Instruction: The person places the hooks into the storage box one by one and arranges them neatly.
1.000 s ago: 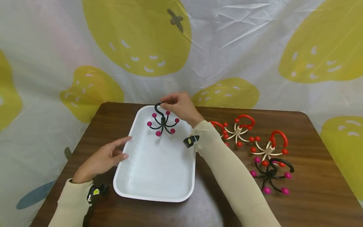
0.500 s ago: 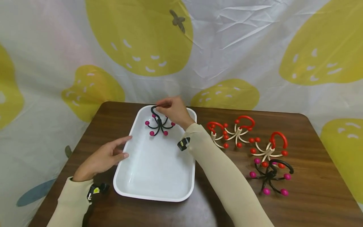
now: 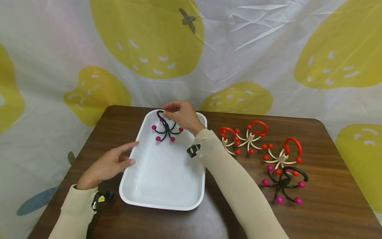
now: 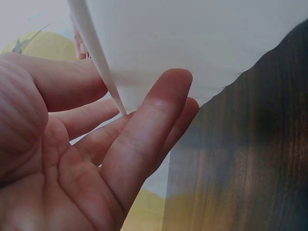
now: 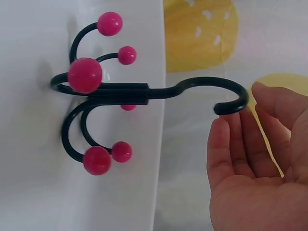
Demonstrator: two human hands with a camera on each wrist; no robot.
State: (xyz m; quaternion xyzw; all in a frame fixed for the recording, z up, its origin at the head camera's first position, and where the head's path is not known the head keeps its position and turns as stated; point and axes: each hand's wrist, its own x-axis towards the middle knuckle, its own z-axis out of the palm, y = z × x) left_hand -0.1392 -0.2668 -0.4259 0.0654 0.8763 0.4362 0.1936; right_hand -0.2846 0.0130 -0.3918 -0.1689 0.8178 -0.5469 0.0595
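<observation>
A black multi-armed hook hanger [image 3: 166,127] with pink ball tips stands inside the far end of the white tray [image 3: 167,206]. My right hand [image 3: 182,114] is at the hanger's curved top. In the right wrist view, the thumb and fingers [image 5: 220,144] spread around the hook's end, and a gap shows between thumb and hook. At the tray's left rim, my left hand [image 3: 111,164] holds the edge. The left wrist view has the thumb [image 4: 72,82] over the rim and other fingers [image 4: 144,125] against the outer wall.
To the right on the brown wooden table [image 3: 331,205] stand several cream hangers with red balls and red hooks, including a cream hanger [image 3: 282,159]. Another black hanger [image 3: 283,182] with pink balls is in front of them. A lemon-patterned cloth [image 3: 238,49] hangs behind.
My right hand has moved left and slightly down with the black hanger, which now stands in the tray; the thumb has parted from its hook. My left hand has stayed at the rim.
</observation>
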